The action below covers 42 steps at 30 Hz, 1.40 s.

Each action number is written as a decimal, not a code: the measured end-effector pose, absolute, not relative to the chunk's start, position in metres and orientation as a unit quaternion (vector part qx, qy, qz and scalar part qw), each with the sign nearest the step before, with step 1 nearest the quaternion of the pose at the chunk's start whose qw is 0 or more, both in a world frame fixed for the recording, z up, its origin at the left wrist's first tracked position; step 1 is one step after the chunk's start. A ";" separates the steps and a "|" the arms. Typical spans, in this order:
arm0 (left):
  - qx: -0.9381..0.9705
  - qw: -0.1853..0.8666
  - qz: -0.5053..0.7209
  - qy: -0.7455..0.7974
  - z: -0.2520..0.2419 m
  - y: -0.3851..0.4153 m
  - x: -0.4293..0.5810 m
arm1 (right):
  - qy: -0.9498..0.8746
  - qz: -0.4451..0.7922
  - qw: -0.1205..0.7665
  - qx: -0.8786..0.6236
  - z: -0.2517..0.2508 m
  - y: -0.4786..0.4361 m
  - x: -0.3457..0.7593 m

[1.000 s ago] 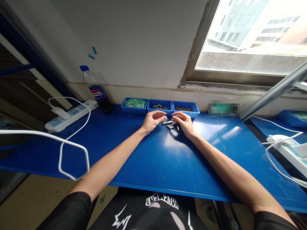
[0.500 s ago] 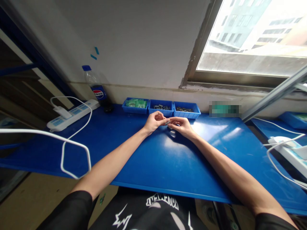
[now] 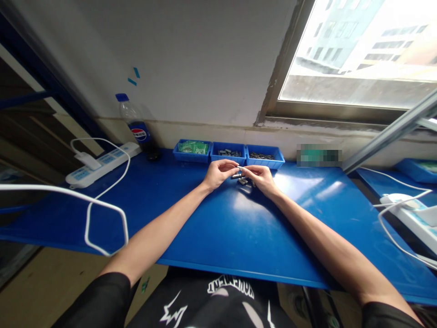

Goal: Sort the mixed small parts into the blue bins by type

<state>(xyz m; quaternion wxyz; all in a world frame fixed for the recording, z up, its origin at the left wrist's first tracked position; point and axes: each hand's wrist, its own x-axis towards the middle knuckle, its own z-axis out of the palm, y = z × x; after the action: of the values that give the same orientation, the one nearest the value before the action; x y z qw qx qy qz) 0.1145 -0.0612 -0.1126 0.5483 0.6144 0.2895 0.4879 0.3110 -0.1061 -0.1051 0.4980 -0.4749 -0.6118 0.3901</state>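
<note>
My left hand [image 3: 218, 175] and my right hand [image 3: 262, 178] meet above the blue table, fingertips nearly touching. Between them is a small silvery metal piece [image 3: 240, 168], pinched by both hands; its exact kind is too small to make out. Just below the fingers, several small metal and dark parts [image 3: 243, 181] lie on the tabletop, partly covered by my right hand. Behind the hands stand three blue bins: one with green circuit boards [image 3: 194, 147], a middle one with small grey metal parts [image 3: 228, 153], and one with thin dark pieces [image 3: 261, 156].
A cola bottle [image 3: 139, 130] stands at the back left beside a white power strip [image 3: 102, 165]. A white cable [image 3: 125, 223] loops over the table's left side. Another power strip [image 3: 413, 214] and blue bin [image 3: 418, 171] are at right. A slanted metal bar [image 3: 385, 133] rises there.
The fingers have shifted around the small metal piece, which is now tilted differently at the fingertips. The loose parts beneath show more. Bins and bottle stay in place.
</note>
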 end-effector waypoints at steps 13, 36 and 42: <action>0.510 0.570 0.575 0.290 -0.107 -0.047 0.110 | -0.734 0.242 0.436 -0.460 -0.116 -0.098 0.317; 0.646 0.494 0.489 0.314 -0.119 -0.053 0.110 | -0.538 0.415 0.582 -0.447 -0.124 -0.091 0.321; 0.655 0.517 0.459 0.305 -0.118 -0.058 0.111 | -0.492 0.428 0.607 -0.455 -0.129 -0.083 0.326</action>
<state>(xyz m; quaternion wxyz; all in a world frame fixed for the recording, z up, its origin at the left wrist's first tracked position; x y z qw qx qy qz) 0.1114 -0.0583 -0.1181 0.5170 0.6552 0.3051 0.4586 0.3256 -0.0835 -0.1290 0.6071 -0.4548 -0.4915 0.4279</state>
